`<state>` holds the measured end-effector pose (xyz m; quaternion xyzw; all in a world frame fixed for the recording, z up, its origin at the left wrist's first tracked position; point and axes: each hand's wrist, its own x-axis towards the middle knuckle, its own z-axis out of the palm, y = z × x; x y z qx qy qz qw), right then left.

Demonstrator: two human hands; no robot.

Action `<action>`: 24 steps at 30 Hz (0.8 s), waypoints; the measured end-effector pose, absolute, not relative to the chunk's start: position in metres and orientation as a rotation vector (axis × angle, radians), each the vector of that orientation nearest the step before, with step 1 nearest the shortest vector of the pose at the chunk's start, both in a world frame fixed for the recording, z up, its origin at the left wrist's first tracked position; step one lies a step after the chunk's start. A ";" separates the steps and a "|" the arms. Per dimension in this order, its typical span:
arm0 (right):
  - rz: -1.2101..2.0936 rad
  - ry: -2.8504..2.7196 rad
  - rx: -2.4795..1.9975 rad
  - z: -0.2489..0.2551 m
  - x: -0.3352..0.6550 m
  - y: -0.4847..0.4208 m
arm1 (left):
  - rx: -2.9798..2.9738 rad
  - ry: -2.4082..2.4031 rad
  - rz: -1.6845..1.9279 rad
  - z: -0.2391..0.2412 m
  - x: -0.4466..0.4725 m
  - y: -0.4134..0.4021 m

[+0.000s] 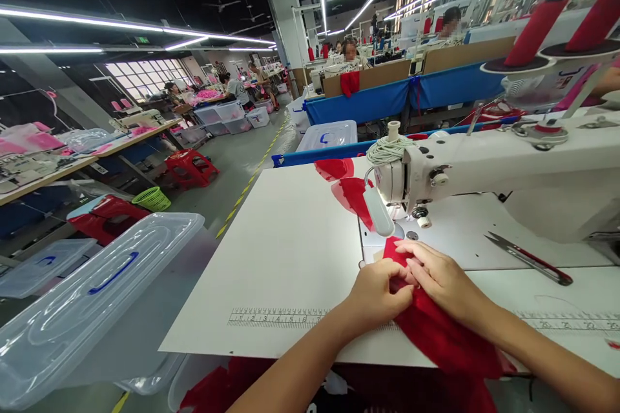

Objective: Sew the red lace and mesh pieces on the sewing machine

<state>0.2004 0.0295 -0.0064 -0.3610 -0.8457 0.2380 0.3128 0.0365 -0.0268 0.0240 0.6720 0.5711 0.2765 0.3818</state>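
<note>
A strip of red fabric [436,329] runs from beside the sewing machine's needle area down over the table's front edge. My left hand [380,290] pinches its left edge between thumb and fingers. Lying on the cloth from the other side, my right hand [443,281] has its fingers bent together against the fabric near the left fingertips. Just beyond both hands stands the white sewing machine [407,174], its lamp [378,211] lit over the plate. The needle and presser foot are mostly hidden. Cut red pieces [351,197] lie behind the lamp, partly off the machine plate.
Thread snips [530,258] rest right of my hands. A printed ruler scale [276,317] runs along the white tabletop [271,239]. Lidded plastic boxes [111,290] stand at the left, near red stools [191,168]. Red thread cones [537,26] stand above the machine. Other people work farther back.
</note>
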 end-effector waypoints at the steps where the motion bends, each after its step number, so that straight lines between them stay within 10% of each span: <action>1: 0.593 -2.260 -0.935 -0.012 0.201 0.035 | 1.695 1.476 0.705 0.025 0.036 -0.027; 13: 0.333 -2.517 -0.785 -0.015 0.215 0.057 | 1.902 2.046 0.526 0.032 -0.004 0.014; 24: 0.246 -2.513 -0.711 -0.026 0.215 0.063 | 2.563 1.424 0.382 0.003 -0.002 0.011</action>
